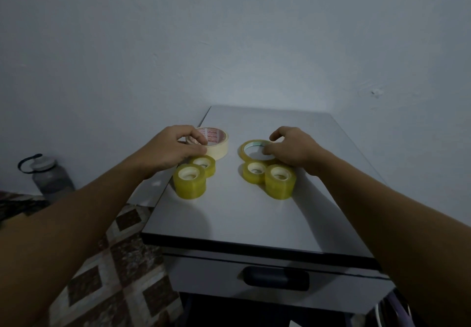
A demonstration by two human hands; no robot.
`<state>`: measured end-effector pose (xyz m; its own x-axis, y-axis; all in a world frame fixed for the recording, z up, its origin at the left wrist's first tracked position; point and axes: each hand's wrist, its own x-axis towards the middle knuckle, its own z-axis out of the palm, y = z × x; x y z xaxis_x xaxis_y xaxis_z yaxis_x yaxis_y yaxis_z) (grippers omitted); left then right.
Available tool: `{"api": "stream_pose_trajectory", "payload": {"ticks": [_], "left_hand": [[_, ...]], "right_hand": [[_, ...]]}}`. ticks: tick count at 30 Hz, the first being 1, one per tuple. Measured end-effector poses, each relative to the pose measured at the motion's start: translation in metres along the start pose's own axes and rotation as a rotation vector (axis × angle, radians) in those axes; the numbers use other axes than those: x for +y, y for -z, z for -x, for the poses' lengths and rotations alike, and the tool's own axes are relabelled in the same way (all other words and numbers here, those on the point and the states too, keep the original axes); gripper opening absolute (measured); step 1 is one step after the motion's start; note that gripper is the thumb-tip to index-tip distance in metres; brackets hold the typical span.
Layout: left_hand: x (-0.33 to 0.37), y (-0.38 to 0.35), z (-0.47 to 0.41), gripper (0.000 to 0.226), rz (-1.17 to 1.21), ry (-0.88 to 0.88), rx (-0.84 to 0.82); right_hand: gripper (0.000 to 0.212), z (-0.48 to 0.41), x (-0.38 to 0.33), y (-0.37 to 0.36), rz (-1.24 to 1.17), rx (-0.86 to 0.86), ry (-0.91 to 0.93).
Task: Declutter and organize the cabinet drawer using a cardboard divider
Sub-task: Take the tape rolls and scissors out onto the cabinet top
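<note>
On the grey cabinet top (254,219) lie several tape rolls. My left hand (173,148) grips a cream masking tape roll (218,145) at the top's left edge. Just in front of it stand two small yellow tape rolls (190,181), one behind the other. My right hand (293,148) holds a flat, wide yellow tape ring (248,149) with fingers on its rim. Two more small yellow rolls (279,182) stand in front of that ring. The drawer (216,273) below is shut; its dark handle (276,278) faces me. No cardboard divider is in view.
A pale wall stands right behind the cabinet. On the floor at the left are a grey water bottle (52,179) with a dark loop lid and a brown-and-cream patterned mat (114,263). Dark items show at the lower right beside the cabinet.
</note>
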<state>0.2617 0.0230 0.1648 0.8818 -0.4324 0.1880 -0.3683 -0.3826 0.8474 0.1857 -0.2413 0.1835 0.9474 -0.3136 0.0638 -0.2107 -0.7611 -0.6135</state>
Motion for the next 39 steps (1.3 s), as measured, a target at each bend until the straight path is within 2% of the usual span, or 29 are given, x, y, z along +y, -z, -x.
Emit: {"api": "stream_pose_trajectory", "payload": {"ticks": [5,18,23,29,35,39], "left_hand": [[0.0,0.002,0.006,0.021,0.044,0.023,0.019],[0.027,0.016,0.062,0.03,-0.068,0.014,0.163],[0.041,0.021,0.105,0.032,-0.083,-0.04,0.183],[0.045,0.019,0.159,0.025,0.002,-0.059,0.247],[0.037,-0.013,0.215,0.019,0.075,-0.013,0.232],[0.025,-0.044,0.251,0.017,0.055,0.029,0.127]], "right_hand": [[0.043,0.005,0.002,0.003,-0.046,-0.012,0.016],[0.043,0.056,0.004,0.018,-0.186,-0.067,0.005],[0.044,0.096,0.014,0.032,-0.195,0.043,0.036],[0.034,0.175,0.036,0.046,-0.277,0.252,0.085],[0.027,0.251,0.063,0.031,-0.371,0.297,0.037],[0.024,0.283,0.079,0.003,-0.315,0.268,0.042]]}}
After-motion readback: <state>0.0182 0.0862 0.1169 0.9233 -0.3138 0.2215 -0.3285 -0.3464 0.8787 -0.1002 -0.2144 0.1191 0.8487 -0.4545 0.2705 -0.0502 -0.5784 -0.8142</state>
